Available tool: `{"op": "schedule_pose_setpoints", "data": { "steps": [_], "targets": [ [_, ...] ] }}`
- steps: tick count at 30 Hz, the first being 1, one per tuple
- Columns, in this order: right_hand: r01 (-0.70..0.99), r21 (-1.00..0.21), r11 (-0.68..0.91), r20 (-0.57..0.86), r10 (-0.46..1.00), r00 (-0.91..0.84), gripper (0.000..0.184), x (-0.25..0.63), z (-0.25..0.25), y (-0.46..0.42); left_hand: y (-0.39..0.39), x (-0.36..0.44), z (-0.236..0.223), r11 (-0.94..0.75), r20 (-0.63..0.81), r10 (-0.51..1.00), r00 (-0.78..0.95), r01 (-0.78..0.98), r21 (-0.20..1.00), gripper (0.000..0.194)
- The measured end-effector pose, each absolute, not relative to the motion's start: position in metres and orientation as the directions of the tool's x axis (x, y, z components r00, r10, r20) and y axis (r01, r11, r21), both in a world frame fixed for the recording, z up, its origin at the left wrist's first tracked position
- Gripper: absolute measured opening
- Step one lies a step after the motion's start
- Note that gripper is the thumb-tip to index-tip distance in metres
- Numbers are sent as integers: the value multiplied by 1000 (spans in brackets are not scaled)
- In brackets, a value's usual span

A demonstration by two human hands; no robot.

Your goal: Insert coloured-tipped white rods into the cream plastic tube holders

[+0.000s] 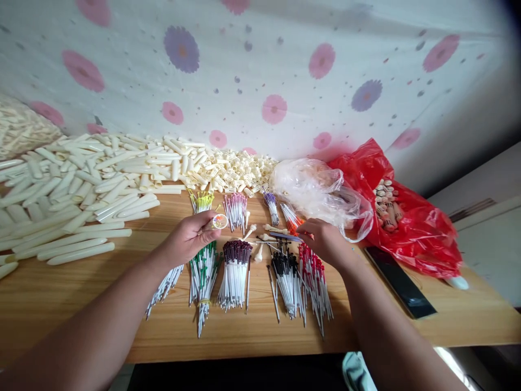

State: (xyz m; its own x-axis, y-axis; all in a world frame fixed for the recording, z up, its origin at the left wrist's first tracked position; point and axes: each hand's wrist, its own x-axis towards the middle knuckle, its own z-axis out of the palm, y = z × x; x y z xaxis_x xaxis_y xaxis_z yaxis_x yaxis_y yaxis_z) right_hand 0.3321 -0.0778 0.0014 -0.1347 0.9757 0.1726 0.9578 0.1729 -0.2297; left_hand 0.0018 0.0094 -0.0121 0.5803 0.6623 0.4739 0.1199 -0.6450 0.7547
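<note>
Flower-printed sheeting (134, 49) hangs behind a wooden table (171, 345), its far left covered by a heap of long pale tubes (81, 168), probably pushed aside to leave working room near the body. Just right of them, the left hand (194, 233) is closed, thumb and fingers pinching a round-ended piece (220, 221) above the table; its rim is turned to the wearer, perhaps so the coloured spots inside can be seen. Around that hand stand groups of slim white sticks, apparently sorted by tip colour for easy picking: yellow-tipped (201, 201), green-tipped (203, 271), maroon-tipped (236, 271) and pink-tipped (235, 209). Next come loose pale pieces (259, 252), purple-tipped sticks (271, 208) and black-tipped sticks (285, 277). Farther right, the right hand (321, 237) is bent over, its fingertips by the orange-tipped sticks (290, 217) and a bluish strip (287, 236); whether it grips anything I cannot tell. Red-tipped sticks (315, 288) lie nearer the wearer, and beyond are a clear bag (313, 187), a red bag (423, 233) and a dark phone (401, 282).
</note>
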Motion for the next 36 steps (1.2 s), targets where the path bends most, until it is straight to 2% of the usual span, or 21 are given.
{"op": "schedule_pose_setpoints", "data": {
  "steps": [4,7,14,22,24,25,27,29,32,36],
  "targets": [
    [981,-181,76,109,992,-57,18,344,0,-80,14,1,-14,-674,493,629,601,106,731,31],
    [982,-149,111,28,994,-108,17,336,-6,-79,13,3,-13,-698,512,591,624,77,712,32],
    [985,-106,133,15,991,-132,21,303,-24,-65,8,6,-9,-716,529,550,646,38,697,33],
    [978,-161,131,1,991,-132,28,321,-20,-65,10,3,-13,-675,525,551,648,-23,737,33],
    [949,-283,143,71,989,-128,26,330,-7,-72,9,3,-13,-665,521,550,653,-35,746,32],
    [905,-392,165,139,983,-119,22,332,1,-76,8,3,-12,-659,517,552,654,-38,751,32],
    [723,-640,258,313,948,-61,10,326,17,-85,6,4,-11,-644,503,563,656,-33,764,33],
    [470,-785,403,472,881,33,3,307,31,-94,4,5,-10,-627,485,581,654,-20,778,36],
    [262,-772,579,627,761,168,7,265,45,-101,1,7,-12,-601,448,615,649,18,799,37],
    [191,-720,667,691,715,107,10,223,49,-99,2,9,-17,-568,397,662,636,81,819,37]
  ]
}}
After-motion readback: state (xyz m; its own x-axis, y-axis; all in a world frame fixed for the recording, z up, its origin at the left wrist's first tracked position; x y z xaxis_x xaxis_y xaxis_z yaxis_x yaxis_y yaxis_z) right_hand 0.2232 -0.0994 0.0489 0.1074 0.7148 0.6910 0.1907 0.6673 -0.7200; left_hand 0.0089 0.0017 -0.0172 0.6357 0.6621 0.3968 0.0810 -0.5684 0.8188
